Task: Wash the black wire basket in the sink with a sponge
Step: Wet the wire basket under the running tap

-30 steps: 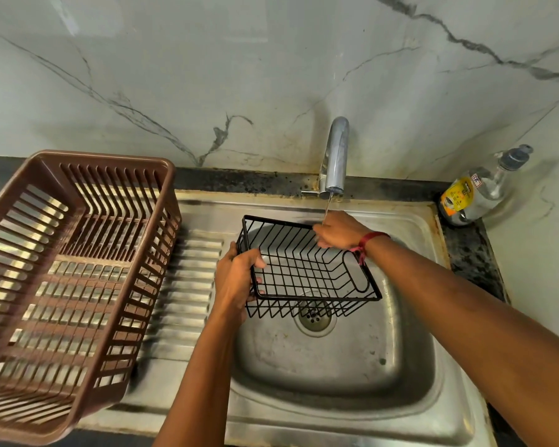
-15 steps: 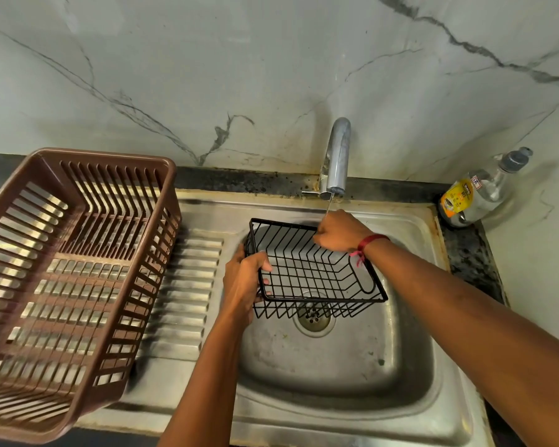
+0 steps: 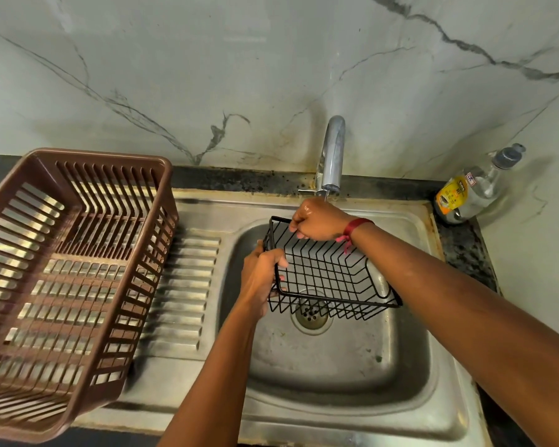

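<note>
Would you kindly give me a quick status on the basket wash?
Left hand and right hand both grip black wire basket. Basket held over sink drain, under faucet. No sponge visible. Nothing obstructing.

Black wire basket (image 3: 329, 279) tilted above steel sink (image 3: 336, 375).

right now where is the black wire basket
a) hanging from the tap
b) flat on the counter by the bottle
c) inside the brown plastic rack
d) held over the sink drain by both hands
d: the left hand and right hand grip the basket rim above the sink drain.
</note>
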{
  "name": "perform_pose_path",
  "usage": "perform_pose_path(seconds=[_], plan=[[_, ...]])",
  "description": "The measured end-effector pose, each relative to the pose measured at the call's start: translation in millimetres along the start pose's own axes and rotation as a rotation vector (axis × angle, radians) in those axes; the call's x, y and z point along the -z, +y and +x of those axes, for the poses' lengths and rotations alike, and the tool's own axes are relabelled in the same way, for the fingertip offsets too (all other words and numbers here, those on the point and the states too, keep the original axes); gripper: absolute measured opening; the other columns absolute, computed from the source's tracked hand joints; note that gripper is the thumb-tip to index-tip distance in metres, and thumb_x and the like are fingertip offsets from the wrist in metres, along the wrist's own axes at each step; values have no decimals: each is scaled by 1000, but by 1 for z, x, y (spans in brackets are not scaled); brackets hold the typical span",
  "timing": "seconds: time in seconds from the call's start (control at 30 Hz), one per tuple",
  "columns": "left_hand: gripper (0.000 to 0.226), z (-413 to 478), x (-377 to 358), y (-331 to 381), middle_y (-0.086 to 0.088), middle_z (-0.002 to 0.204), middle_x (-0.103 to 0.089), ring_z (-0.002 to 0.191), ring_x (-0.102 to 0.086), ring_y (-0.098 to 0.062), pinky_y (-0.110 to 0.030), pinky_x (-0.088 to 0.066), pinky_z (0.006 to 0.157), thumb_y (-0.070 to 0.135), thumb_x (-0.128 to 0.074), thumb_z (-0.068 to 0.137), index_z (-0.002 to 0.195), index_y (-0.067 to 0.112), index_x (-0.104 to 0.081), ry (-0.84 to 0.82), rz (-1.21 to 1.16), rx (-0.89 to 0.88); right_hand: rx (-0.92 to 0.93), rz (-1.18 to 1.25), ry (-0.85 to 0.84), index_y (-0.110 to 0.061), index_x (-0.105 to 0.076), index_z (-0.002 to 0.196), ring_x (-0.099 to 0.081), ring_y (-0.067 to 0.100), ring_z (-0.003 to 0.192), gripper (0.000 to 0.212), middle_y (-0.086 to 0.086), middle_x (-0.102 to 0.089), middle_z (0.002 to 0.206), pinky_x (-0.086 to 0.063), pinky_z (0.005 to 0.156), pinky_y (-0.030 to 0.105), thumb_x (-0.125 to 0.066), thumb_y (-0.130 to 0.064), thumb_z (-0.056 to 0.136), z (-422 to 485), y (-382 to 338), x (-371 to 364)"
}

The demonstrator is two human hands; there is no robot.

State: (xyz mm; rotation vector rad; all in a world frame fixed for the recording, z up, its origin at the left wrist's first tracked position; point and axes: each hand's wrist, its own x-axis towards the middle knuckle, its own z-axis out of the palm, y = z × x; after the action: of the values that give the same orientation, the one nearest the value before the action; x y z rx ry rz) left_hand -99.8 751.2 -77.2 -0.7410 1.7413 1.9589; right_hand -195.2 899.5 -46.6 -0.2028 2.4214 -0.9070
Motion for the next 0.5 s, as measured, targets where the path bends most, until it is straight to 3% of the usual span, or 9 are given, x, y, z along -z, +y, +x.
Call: perform_pose_path(seconds=[0.1,0.2,0.3,0.43,0.5], plan=[[41,3,-6,-5,-8,93,-64,85,-61,-28,-45,-50,74,25,-63,50,91,24,-62,-27,26,2,56,-37,28,7,-71,89,-67,19,81,18,16,-73,96,-54,70,22,-54,5,86,-2,-5,1],[47,2,-12,-8,-2,80,-59,82,-61,-27,-41,-51,69,24,-64,49,95,14,-60,-52,33,33,60,-112,60,2,-73,89,-68,25,87,19,14,-73,91,-55,82,36,-55,-1,85,-2,-5,1],[49,-3,-17,-7,-1,76,-55,79,-59,-25,-36,-49,65,24,-63,51,99,14,-60,-79,32,51,44,-105,65,2,-73,92,-69,24,87,17,13,-73,92,-56,84,38,-57,1,85,-2,-1,0],[74,1,-17,-10,-3,78,-56,79,-59,-25,-39,-51,68,24,-64,53,123,1,-60,-103,53,55,50,-158,117,0,-74,81,-70,24,79,19,13,-73,81,-56,80,39,-56,-5,84,-2,2,1],[56,3,-17,-9,-4,78,-55,78,-57,-25,-42,-50,71,25,-64,52,105,7,-64,-103,72,50,47,-98,216,-6,-74,76,-70,19,72,18,8,-73,73,-58,78,36,-58,-10,82,-3,6,-2]])
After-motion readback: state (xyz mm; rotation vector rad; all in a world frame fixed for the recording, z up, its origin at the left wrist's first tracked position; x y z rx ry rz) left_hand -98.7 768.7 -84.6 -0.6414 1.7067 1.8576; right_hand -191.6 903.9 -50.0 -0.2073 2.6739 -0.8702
